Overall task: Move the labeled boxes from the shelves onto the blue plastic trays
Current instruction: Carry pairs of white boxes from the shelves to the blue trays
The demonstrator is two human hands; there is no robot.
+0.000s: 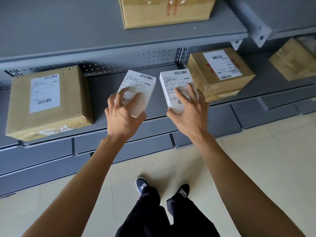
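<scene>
1. Two dark shoes (142,185) are standing on the pale floor (256,159), nearest of all.
2. Two hands are reaching out over the grey shelf (102,86), a little apart from each other.
3. The left hand (124,112) is curling its fingers around a small white box (136,93) with a label.
4. The right hand (189,110) is gripping a second white box (176,86) just beside the first.
5. Both white boxes are sitting at the shelf, between two brown boxes.
6. The big brown box (47,101) is lying to the left; a smaller brown box (220,72) is touching the right white one.
7. Another brown box (164,11) is resting on the higher shelf (68,31), farthest away.
</scene>
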